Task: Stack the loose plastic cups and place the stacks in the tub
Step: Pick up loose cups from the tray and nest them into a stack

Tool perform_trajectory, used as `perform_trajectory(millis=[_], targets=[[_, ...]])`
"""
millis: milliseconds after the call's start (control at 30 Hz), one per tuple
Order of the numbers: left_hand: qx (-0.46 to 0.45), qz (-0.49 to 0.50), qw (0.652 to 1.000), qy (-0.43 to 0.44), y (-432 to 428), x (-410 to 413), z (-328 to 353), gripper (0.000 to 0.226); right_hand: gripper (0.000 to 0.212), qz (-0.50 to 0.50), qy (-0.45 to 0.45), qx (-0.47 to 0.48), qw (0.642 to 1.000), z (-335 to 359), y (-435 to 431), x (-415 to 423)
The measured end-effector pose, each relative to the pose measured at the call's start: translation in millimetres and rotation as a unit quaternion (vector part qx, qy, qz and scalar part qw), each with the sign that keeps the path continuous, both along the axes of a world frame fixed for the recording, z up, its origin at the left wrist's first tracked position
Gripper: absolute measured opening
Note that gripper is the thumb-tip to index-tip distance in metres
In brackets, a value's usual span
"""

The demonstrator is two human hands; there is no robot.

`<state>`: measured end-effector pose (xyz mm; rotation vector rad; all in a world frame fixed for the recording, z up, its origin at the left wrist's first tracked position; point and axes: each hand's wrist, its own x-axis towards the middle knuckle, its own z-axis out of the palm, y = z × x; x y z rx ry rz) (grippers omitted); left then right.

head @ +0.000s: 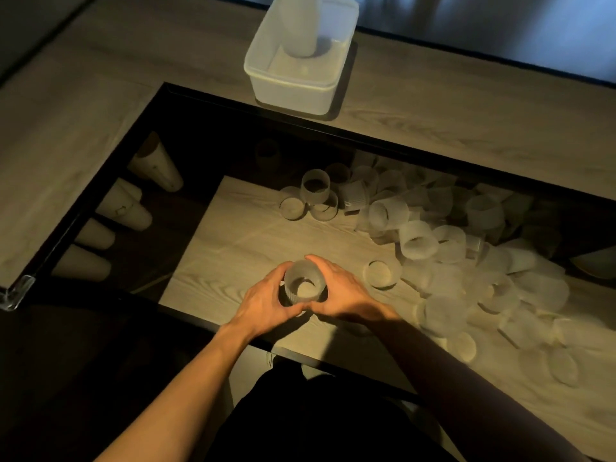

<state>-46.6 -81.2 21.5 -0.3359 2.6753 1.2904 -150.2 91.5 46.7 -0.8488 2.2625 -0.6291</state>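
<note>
The frosted, ribbed translucent plastic cup you are working on stands mouth-up on the pale wood-grain tabletop, close to your body. Both of your hands wrap it: your left hand curls round its left side, your right hand round its right, thumbs meeting at the near edge. Whether this is a single cup or a short stack already nested cannot be told, since your fingers cover the wall. Just to the right sits one low frosted cup on its own, and beyond it a wide heap of loose frosted cups spreads across the right half, lying on their sides and at all angles. A few more stand or lie at the back, among them an upright frosted cup. Farther off, past the black frame, the white rectangular plastic tub already carries one tall stack of frosted cups, leaning against its far wall. So you are early on, by my reading: one stack is delivered, and nearly the whole heap is left to gather, nest and carry over. Several beige cups lie on their sides in the dark strip at the left.
</note>
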Motion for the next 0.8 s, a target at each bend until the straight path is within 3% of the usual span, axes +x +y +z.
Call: perform_trajectory(millis=[533,800], targets=[[0.014,0.010,0.997,-0.073,8,-1,-29,0.088,0.099,-0.004,0.013,0.036,0.999,-30,-3,11],[-0.013,0.002,1.000,-0.001,19,-17,-7,0.084,0.098,-0.041,0.036,-0.025,0.998,-7,21,-3]])
